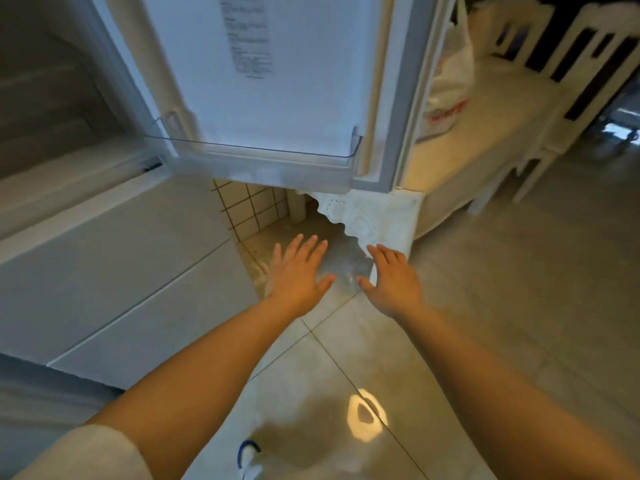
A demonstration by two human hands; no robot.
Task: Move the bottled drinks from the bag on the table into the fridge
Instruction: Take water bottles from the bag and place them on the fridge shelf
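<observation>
Head view shows me both the left hand (298, 271) and right hand (391, 277) spread flat and holding nothing, the fridge door (263, 81) open with its shelf (252, 150) bare, while the bag (450, 81) sits on the table (485, 133) near its edge, so I judge nearly everything remains.

At the far right you see a pale desk (502, 109) covered with a white cloth. A thin plastic bag (450, 77) with red print stands on its left end, just beside the open fridge door. Low in that door there is a clear shelf (249, 150). Under you the tiled floor (519, 271) is glossy and shows a bright spot of light.
</observation>
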